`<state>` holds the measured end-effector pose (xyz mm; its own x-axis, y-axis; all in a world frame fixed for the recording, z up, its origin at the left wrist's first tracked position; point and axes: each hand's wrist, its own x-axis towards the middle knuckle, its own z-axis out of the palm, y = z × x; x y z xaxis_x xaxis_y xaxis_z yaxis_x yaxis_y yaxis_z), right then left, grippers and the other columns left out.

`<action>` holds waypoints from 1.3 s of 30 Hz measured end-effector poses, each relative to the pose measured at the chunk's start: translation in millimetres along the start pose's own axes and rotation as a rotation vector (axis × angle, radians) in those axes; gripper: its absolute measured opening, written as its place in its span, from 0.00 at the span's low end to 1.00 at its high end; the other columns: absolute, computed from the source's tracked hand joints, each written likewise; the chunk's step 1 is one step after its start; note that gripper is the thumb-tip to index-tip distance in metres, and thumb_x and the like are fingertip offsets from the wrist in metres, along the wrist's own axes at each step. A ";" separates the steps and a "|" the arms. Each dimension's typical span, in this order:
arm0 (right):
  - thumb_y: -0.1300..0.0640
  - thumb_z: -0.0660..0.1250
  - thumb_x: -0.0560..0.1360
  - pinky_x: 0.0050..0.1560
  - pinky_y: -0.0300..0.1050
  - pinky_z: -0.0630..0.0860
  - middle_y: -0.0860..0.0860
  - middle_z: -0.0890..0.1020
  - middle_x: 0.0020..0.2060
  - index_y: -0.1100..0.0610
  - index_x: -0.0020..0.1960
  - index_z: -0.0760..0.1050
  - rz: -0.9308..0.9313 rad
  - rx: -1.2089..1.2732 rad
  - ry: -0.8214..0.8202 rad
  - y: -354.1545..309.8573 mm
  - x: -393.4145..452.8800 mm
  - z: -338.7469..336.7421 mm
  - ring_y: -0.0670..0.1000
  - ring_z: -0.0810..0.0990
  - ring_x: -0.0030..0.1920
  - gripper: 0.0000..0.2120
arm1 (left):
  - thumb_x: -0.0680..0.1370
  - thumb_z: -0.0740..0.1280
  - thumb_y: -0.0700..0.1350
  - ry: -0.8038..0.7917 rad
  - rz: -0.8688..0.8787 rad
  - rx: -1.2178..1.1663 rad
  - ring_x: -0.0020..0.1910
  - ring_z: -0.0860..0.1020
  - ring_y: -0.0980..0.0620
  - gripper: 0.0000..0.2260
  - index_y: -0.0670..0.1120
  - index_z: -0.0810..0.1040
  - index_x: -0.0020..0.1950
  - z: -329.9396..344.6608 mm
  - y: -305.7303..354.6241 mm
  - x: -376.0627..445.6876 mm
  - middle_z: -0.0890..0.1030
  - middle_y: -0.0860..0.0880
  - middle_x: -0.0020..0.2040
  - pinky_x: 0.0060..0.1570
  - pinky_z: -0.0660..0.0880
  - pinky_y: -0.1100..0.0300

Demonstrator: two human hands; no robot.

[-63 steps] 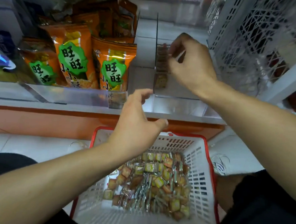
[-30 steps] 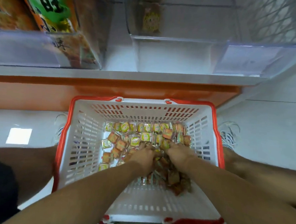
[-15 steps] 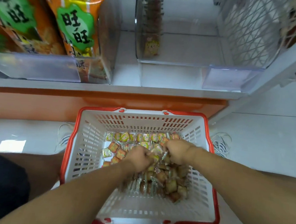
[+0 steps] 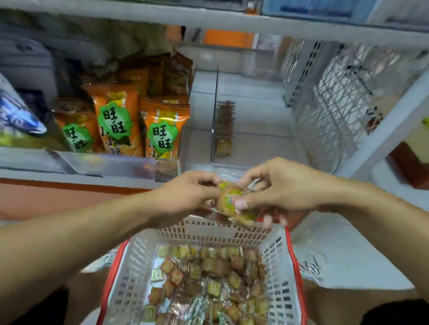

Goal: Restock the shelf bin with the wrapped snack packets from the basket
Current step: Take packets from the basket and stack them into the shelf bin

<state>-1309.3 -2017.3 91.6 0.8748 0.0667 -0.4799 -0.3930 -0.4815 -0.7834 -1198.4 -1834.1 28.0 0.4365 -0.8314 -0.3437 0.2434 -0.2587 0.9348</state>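
Two hands meet above the far rim of a white slotted plastic basket with a red rim (image 4: 281, 264), sharing a small bunch of clear-wrapped brown and yellow snack packets (image 4: 231, 201). In the head view, the left hand (image 4: 183, 195) curls its fingers round the bunch from the left, while the right hand (image 4: 279, 189) pinches it from the right, thumb on the near face and fingertips on top. The bunch hangs between basket and shelf, level with the white shelf edge (image 4: 69, 177).

Many more loose wrapped packets (image 4: 208, 290) lie heaped on the basket floor. Beyond the hands, the clear plastic shelf bin (image 4: 259, 145) sits on the shelf, and a single row of upright brown packets (image 4: 224, 127) stands against its left wall. Left of the bin, orange snack bags with green labels (image 4: 135, 127) stand behind a clear front lip. A white lattice panel (image 4: 337, 107) rises on the bin's right.
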 end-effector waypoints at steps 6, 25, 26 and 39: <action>0.38 0.71 0.68 0.19 0.37 0.69 0.48 0.81 0.30 0.56 0.49 0.82 -0.225 0.138 0.273 -32.5 -5.5 -14.0 0.51 0.78 0.22 0.22 | 0.81 0.64 0.39 0.146 0.193 -0.220 0.43 0.80 0.44 0.06 0.40 0.80 0.55 0.8 46.9 -13.1 0.84 0.42 0.47 0.35 0.81 0.54; 0.62 0.77 0.67 0.37 0.41 0.82 0.62 0.83 0.57 0.55 0.60 0.81 -0.101 0.480 0.142 -9.7 10.1 -14.9 0.55 0.83 0.44 0.22 | 0.81 0.67 0.49 0.243 0.168 -0.196 0.50 0.85 0.48 0.11 0.43 0.80 0.57 -4.4 34.3 -5.5 0.87 0.44 0.51 0.44 0.83 0.54; 0.62 0.77 0.67 0.36 0.41 0.81 0.60 0.83 0.55 0.53 0.61 0.81 -0.113 0.470 0.152 -10.1 9.4 -14.7 0.54 0.82 0.44 0.22 | 0.81 0.67 0.50 0.245 0.166 -0.185 0.50 0.85 0.48 0.11 0.43 0.80 0.57 -4.8 34.1 -5.7 0.87 0.44 0.51 0.43 0.83 0.55; 0.64 0.75 0.66 0.40 0.42 0.83 0.58 0.84 0.46 0.64 0.61 0.76 -0.120 0.603 0.172 -10.6 6.5 -11.0 0.53 0.83 0.41 0.23 | 0.81 0.67 0.48 0.254 0.158 -0.166 0.44 0.84 0.49 0.08 0.46 0.82 0.54 -2.7 34.4 -7.7 0.86 0.41 0.52 0.32 0.78 0.63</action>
<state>-1296.3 -2021.4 101.1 0.9360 -0.0761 -0.3437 -0.3357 0.1003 -0.9366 -1191.1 -1835.3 62.6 0.6769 -0.7004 -0.2265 0.2841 -0.0353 0.9581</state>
